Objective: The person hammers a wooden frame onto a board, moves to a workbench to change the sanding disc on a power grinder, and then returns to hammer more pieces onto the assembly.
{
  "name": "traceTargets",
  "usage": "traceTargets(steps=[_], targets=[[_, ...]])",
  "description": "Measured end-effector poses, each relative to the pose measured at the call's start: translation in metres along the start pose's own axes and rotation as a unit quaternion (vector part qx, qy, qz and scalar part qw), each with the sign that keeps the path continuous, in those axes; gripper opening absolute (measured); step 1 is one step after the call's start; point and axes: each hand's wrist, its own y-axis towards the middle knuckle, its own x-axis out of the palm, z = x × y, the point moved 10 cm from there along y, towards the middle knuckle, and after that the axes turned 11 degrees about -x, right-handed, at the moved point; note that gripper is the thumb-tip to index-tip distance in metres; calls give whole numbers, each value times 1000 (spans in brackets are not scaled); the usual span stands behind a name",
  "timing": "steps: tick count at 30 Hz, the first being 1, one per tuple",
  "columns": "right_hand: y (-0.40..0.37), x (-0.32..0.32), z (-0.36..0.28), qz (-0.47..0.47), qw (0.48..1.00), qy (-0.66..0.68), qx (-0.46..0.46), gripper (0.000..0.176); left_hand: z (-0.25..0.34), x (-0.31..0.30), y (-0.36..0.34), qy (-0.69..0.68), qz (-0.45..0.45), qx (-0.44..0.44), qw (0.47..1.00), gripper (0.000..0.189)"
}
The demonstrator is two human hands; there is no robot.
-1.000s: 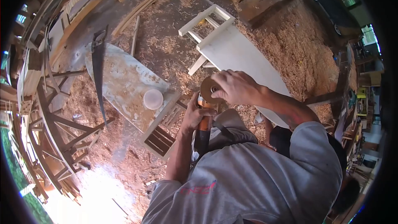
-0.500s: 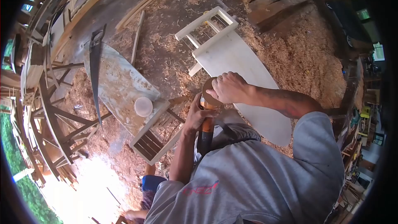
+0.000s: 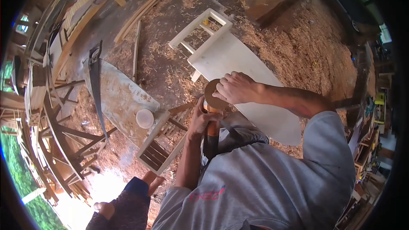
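Note:
An orange and black angle grinder (image 3: 211, 141) stands upright against my lap, with a round brown sanding disc (image 3: 210, 90) on its head. My left hand (image 3: 199, 119) is wrapped around the grinder near its head. Over the disc's right side, my right hand (image 3: 238, 88) is closed with its fingers gripping the rim. Just beyond my hands lies a pale wooden chair-like piece (image 3: 251, 55), a long smooth panel with an open frame at its far end.
To the left, a dusty panel (image 3: 117, 87) bears a handsaw (image 3: 94, 79) and a white round lid or tub (image 3: 145, 119). Wood shavings (image 3: 315, 68) cover the floor. Timber lengths (image 3: 53, 115) are stacked at left. Another person's arm (image 3: 128, 202) shows at lower left.
The other person at lower left has come further into view, with an arm and hand showing. My view has shifted slightly. My hands keep their hold on the grinder and disc.

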Motion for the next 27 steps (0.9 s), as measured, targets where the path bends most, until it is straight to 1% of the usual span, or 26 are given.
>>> traceTargets(steps=[1, 2, 4, 6, 8, 10, 11, 12, 13, 14, 15, 16, 17, 19, 20, 21, 22, 23, 24, 25, 26, 27], targets=[[-3, 8, -1, -44, 999, 18, 24, 38, -2, 0, -2, 2, -4, 0, 1000, 72], [-6, 6, -6, -44, 999, 13, 26, 38, -3, -1, -3, 2, -3, -2, 1000, 72], [-13, -38, -17, 142, 990, -19, 9, 41, 2, 0, -6, -3, -2, 7, 1000, 71], [-11, -43, -28, 143, 989, -39, -17, 43, 3, 4, -19, 32, -4, 13, 999, 67], [-7, -44, -39, 152, 986, -60, -30, 46, -2, 1, -28, 25, 5, 15, 1000, 67], [3, -17, -40, 21, 999, -50, -5, 45, -6, -2, -34, 18, 8, 16, 1000, 67], [5, -17, -44, 21, 998, -54, -3, 45, -8, -4, -38, 14, 8, 21, 1000, 67], [7, -3, -39, -76, 995, -15, 62, 46, -10, -5, -42, 9, 7, 25, 1000, 66], [1, 13, -35, -171, 977, 24, 125, 46, -12, -5, -47, 9, 5, 27, 1000, 66], [-2, 15, -41, -171, 977, 19, 125, 46, -14, -7, -53, 1, 5, 28, 1000, 66], [0, -17, -57, 18, 997, -32, 71, 50, -17, -9, -59, -8, 6, 28, 1000, 65], [-10, -49, -76, 205, 975, -80, 11, 54, -17, -11, -63, -12, 5, 32, 999, 65], [-10, -41, -79, 200, 976, -82, 10, 54, -18, -12, -69, 0, 4, 31, 1000, 65], [0, -39, -99, 195, 977, -58, -60, 59, -18, -8, -82, 15, -1, 34, 999, 67], [0, -40, -103, 196, 977, -63, -58, 59, -23, -9, -83, 18, -4, 36, 999, 67], [9, -19, -93, 27, 999, -26, 29, 59, -27, -10, -85, 14, -10, 45, 999, 67], [1, 8, -84, -143, 983, 14, 115, 59, -31, -12, -86, 9, -14, 53, 998, 68], [-5, 17, -81, -193, 969, 17, 153, 57, -35, -14, -87, 10, -15, 53, 998, 68], [-10, 21, -87, -193, 969, 18, 155, 57, -38, -15, -90, 14, -17, 49, 999, 67], [-8, -10, -103, -5, 995, -38, 93, 56, -40, -14, -93, 17, -20, 44, 999, 67], [-18, -42, -123, 181, 978, -94, 28, 56, -42, -13, -96, 16, -23, 43, 999, 67], [-18, -50, -136, 226, 967, -113, -20, 55, -41, -10, -100, 20, -29, 33, 999, 66]])
